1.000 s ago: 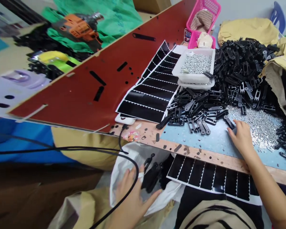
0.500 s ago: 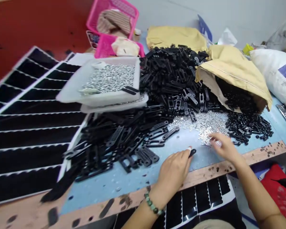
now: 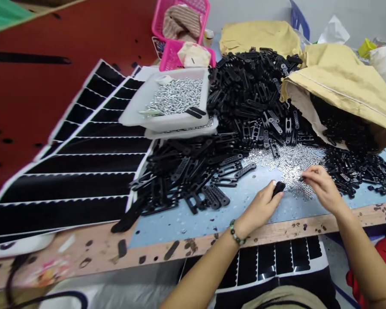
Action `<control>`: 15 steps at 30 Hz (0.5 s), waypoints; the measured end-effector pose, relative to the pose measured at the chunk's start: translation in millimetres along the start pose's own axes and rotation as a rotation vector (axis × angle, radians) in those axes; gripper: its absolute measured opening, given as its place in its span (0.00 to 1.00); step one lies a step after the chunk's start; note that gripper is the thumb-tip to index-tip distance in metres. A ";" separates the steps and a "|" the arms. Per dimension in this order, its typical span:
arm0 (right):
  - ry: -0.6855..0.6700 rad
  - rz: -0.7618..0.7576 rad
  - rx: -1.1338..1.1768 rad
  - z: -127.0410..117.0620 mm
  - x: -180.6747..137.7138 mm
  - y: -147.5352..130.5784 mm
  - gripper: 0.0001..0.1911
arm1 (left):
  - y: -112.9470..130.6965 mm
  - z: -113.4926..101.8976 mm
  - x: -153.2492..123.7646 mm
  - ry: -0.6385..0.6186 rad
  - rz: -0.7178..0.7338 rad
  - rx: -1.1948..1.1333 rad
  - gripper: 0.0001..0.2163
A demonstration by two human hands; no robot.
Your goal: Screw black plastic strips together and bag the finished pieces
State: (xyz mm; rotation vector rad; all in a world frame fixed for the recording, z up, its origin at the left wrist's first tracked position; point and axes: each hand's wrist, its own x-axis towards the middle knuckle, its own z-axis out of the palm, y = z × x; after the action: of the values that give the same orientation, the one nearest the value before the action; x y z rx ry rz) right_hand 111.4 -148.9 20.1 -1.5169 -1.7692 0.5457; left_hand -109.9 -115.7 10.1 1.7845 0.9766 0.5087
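Note:
My left hand, with a green bead bracelet at the wrist, is closed round a small black plastic part over the light blue work surface. My right hand pinches a small silver piece at the edge of a scatter of small silver metal parts. The two hands are close together, a short gap between them. A big heap of black plastic link parts lies behind and to the left of them.
A white tray of silver screws sits on another tray at the heap's left. Sheets of black scalloped stickers lie left, another sheet on my lap. A tan sack spills black parts at right. Pink baskets stand behind.
The view swung from the floor-side bag to the table. My left hand came up from the white bag with a black part; my right hand shifted into the silver parts and pinched one.

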 end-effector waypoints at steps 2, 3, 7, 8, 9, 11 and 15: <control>-0.108 0.004 0.090 15.8 -5.2 -20.8 0.12 | 2.5 -0.7 -2.7 0.019 0.043 0.059 0.05; -0.131 0.011 0.098 22.3 -6.6 -28.1 0.11 | 3.2 -1.1 -4.5 0.025 0.065 0.095 0.06; -0.107 0.006 0.037 35.3 -7.8 -37.8 0.09 | 2.0 -3.1 -10.8 0.059 0.102 0.342 0.10; -0.096 -0.007 0.020 36.2 -8.0 -37.9 0.09 | 1.2 -3.8 -11.9 0.068 0.106 0.414 0.10; -0.084 -0.021 0.007 36.8 -8.5 -38.0 0.10 | 0.5 -4.6 -12.8 0.071 0.113 0.473 0.10; -0.052 -0.053 -0.001 38.2 -10.6 -39.8 0.10 | 0.0 -6.1 -14.7 0.073 0.137 0.536 0.09; 0.019 -0.088 0.027 42.5 -17.7 -46.1 0.11 | 1.9 -8.0 -21.6 0.087 0.174 0.548 0.11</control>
State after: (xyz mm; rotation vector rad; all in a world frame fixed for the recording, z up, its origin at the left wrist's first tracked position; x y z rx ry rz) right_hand 49.7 -169.9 21.6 -1.4141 -1.7978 0.5066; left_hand -127.6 -128.9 17.1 2.3688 1.0970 0.4554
